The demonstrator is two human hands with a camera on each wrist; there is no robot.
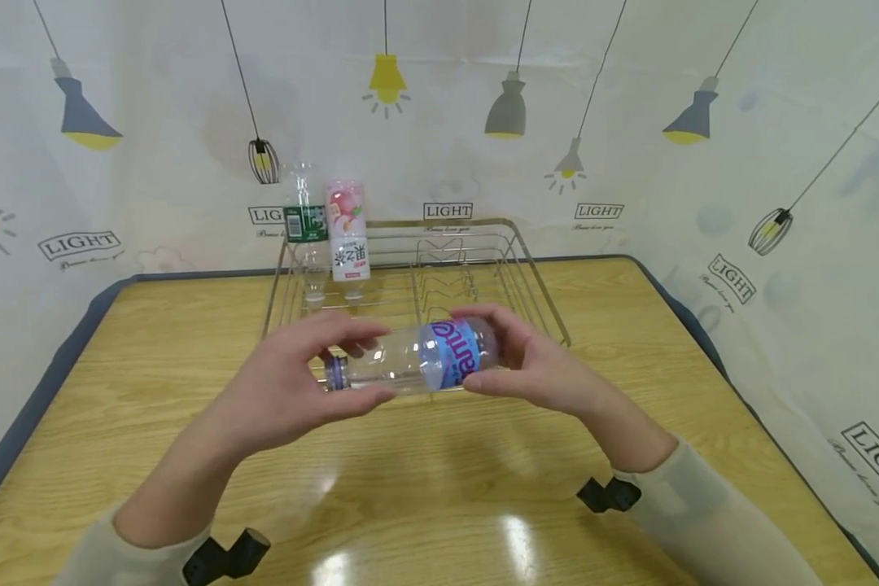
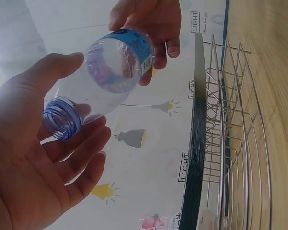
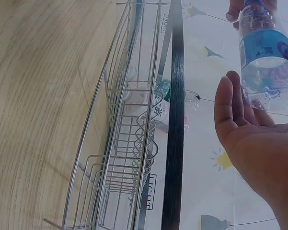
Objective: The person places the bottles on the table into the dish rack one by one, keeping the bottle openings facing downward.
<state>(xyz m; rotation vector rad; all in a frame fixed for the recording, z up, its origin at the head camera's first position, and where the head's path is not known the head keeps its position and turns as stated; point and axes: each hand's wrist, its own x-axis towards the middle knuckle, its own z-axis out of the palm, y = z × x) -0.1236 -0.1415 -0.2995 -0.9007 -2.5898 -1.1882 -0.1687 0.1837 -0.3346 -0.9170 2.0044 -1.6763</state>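
Note:
A clear plastic bottle (image 1: 395, 362) with a blue-and-purple label lies sideways in the air between both hands. My right hand (image 1: 538, 370) holds its base end, thumb near the label and fingers on the far side. Around the neck end, my left hand (image 1: 286, 391) has its thumb and fingers spread, loosely curved and not closed on the neck; whether the fingertips touch is hard to tell. In the left wrist view, the bottle's bluish threaded mouth (image 2: 62, 119) appears uncapped and points toward the left palm.
Behind the hands, a metal wire basket (image 1: 516, 236) stands on the wooden table (image 1: 410, 488). At its left side, a green-labelled clear bottle (image 1: 307, 224) and a pink-and-white bottle (image 1: 349, 236) stand neck down. A lamp-patterned curtain (image 1: 439, 122) surrounds the table.

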